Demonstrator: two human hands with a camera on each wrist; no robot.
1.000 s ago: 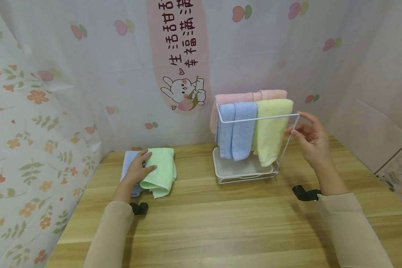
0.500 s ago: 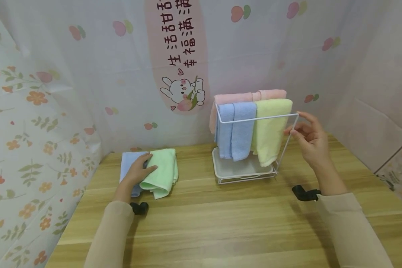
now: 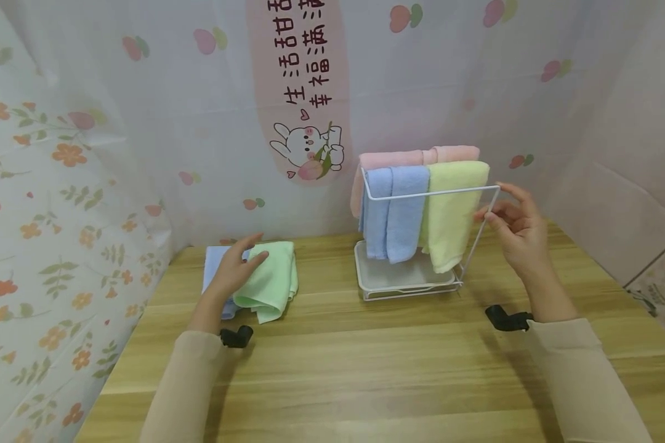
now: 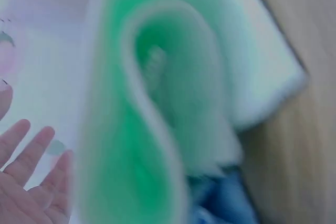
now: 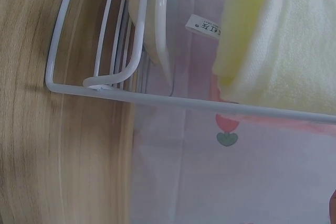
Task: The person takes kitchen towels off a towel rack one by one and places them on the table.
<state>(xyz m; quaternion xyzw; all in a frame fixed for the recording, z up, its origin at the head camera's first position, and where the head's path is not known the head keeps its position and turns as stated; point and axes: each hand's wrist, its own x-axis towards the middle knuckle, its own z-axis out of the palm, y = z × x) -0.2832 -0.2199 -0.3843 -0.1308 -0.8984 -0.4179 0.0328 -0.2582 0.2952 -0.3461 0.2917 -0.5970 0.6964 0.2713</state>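
My left hand (image 3: 234,271) is over a folded green towel (image 3: 274,280) on the table at left, fingers spread and holding nothing. In the left wrist view its fingers are apart from the towel's folded edge. A folded blue towel (image 3: 213,263) lies partly beneath the green one. At right, my right hand (image 3: 523,240) pinches the upper right corner of a white wire rack (image 3: 399,195) between thumb and fingers. On that rack hang a blue towel (image 3: 407,215) and a yellow towel (image 3: 459,215), with a pink towel (image 3: 393,160) behind them.
A pale drip tray (image 3: 382,280) sits in the rack's base. The wooden table (image 3: 360,369) ends at a printed cloth backdrop (image 3: 199,123). Black wrist mounts (image 3: 236,336) stick out beside both sleeves.
The green towel has shifted slightly right against the blue one. My left hand has since lifted off it, fingers spreading. My right hand keeps its hold on the rack.
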